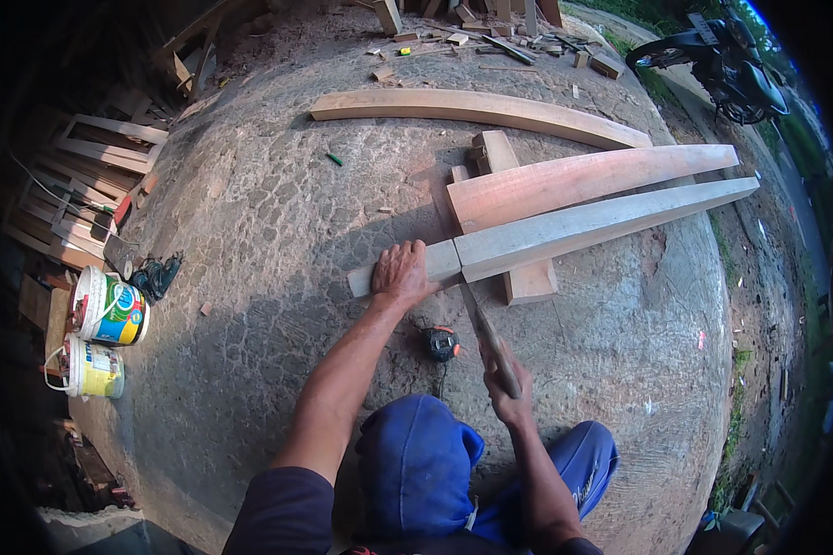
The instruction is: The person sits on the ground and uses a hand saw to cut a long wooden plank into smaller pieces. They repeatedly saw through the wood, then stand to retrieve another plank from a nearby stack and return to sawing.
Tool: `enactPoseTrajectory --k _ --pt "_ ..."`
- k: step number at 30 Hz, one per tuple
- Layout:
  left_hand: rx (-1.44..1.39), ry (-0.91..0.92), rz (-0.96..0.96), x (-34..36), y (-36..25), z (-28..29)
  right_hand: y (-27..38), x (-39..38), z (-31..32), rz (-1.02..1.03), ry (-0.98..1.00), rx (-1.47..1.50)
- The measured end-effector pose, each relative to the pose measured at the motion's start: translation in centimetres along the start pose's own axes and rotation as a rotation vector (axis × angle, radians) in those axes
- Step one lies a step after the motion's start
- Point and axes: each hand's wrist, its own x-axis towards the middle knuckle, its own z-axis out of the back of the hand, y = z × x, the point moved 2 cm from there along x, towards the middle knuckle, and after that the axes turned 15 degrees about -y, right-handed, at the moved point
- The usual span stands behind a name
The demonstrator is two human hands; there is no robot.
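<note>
A long greyish timber beam (602, 220) slants across the middle, resting on a short wooden block (531, 282). My left hand (402, 271) is pressed over the beam's near left end, its fingers wrapped across the top. In my right hand (509, 393) is the handle of a handsaw (482, 328). The saw's blade reaches up to the beam's near edge, where a dark line crosses the timber just right of my left hand. On the ground between my forearms lies a black and orange tape measure (441, 343).
Two more beams, one pinkish (592, 183) and one curved (472, 106), lie beyond. A green pen-like stick (334, 159) is on the concrete. Paint buckets (111, 310) and wooden frames (111, 143) stand left. Offcuts (606, 65) lie at the back; a motorcycle (722, 69) is far right.
</note>
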Motion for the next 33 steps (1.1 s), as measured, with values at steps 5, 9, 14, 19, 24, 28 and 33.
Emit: enactPoseTrajectory --k 5,9,14,19,24,28,33 --pt "-0.039 0.021 0.022 -0.1 -0.1 1.0 -0.4 4.3 -4.2 0.197 -0.042 0.028" --pt "-0.04 0.042 0.009 -0.3 0.3 0.1 1.2 -9.6 7.2 -0.183 0.076 -0.102" --pt "-0.01 0.043 0.007 -0.5 0.2 -0.5 1.8 -7.9 5.9 0.046 0.077 -0.064" --pt "-0.017 0.028 0.041 -0.4 0.0 0.3 -0.4 5.9 -5.1 0.047 0.053 -0.137" --pt "-0.053 0.006 0.007 -0.7 0.4 0.1 -0.2 -5.0 3.6 0.06 0.031 -0.125" --pt "-0.04 0.007 -0.012 -0.8 0.5 -0.3 1.2 -11.4 9.2 -0.01 0.029 -0.109" --pt "-0.026 -0.009 0.001 -0.4 0.4 -0.3 -0.5 0.4 -0.4 -0.077 0.021 -0.16"
